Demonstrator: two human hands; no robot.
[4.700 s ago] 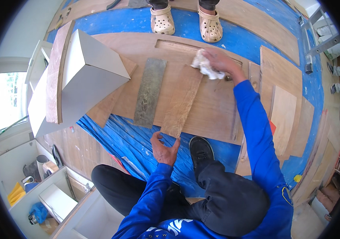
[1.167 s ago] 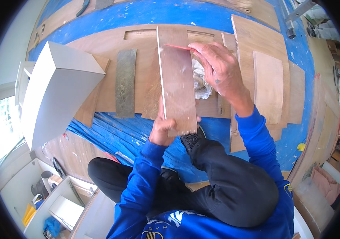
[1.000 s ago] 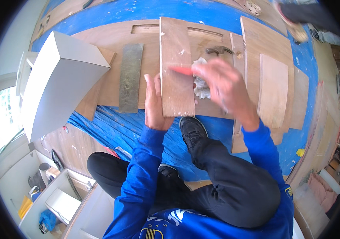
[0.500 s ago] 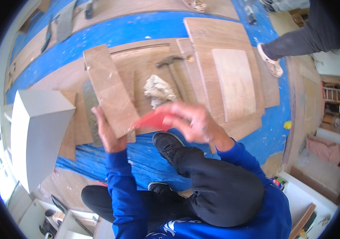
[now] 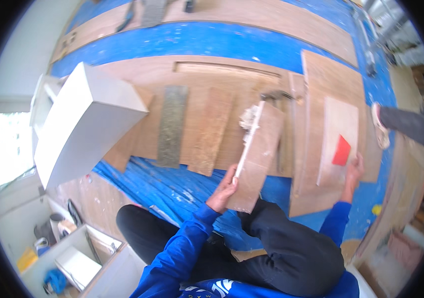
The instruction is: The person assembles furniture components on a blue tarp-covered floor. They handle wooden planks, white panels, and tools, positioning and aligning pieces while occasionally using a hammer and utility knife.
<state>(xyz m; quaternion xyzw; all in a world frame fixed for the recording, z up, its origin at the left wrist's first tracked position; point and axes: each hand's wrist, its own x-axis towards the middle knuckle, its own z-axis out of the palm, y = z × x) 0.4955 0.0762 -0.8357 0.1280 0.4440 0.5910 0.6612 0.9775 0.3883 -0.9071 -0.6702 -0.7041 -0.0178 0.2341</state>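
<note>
My left hand (image 5: 224,190) grips the near end of a narrow wooden board (image 5: 260,161), which is tilted up off the floor. White paste lines its left edge. Over to the right, a red scraper (image 5: 341,150) lies on a pale rectangular board (image 5: 339,126). My right hand (image 5: 356,168) is beside the scraper at the pale board's right edge; its fingers are small and blurred, so their grip is unclear. Behind the raised board, a whitish lump (image 5: 247,117) and a hammer (image 5: 277,94) are partly hidden.
A grey-green strip (image 5: 172,126) and a brown strip (image 5: 212,130) lie on a large wooden sheet. At left stands a white box-shaped panel (image 5: 93,119). Blue sheeting (image 5: 241,42) covers the floor. Another person's shoe (image 5: 381,130) is at the right.
The view has shifted. My left hand has carried the board rightward, away from the strips. The red scraper has left my right hand and lies on the pale board.
</note>
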